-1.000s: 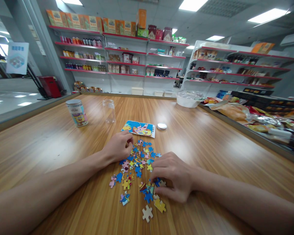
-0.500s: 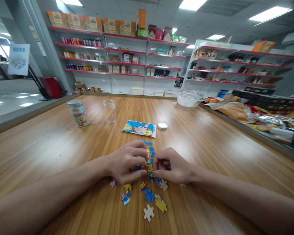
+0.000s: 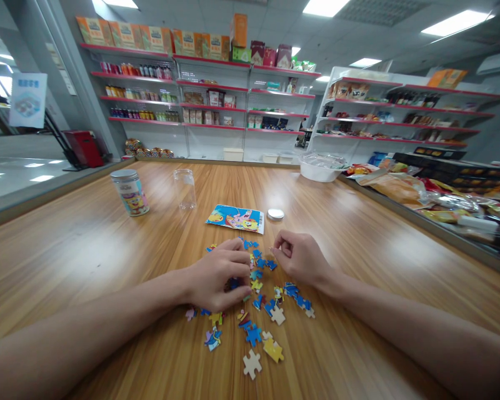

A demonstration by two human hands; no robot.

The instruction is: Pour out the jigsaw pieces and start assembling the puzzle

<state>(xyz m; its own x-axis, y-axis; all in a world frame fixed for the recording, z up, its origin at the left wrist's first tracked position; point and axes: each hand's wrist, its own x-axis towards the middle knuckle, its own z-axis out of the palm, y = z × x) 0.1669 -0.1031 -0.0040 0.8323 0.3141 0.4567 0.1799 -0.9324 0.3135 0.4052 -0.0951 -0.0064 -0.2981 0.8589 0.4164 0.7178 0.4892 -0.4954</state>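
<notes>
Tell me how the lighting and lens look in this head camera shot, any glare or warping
Head view: ceiling panels throw pale glare patches on the wooden table; wide-angle lens bows the shelves and stretches both forearms at the bottom edge; puzzle pieces and left hand are fairly sharp, right hand too; shelf goods are too small to read.

puzzle pieces (image 3: 250,300) lie before the picture card (image 3: 235,218)

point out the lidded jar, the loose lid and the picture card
lidded jar (image 3: 130,192), head view, on its printed label
loose lid (image 3: 275,214), head view, on its flat top
picture card (image 3: 235,218), head view, on its middle
</notes>
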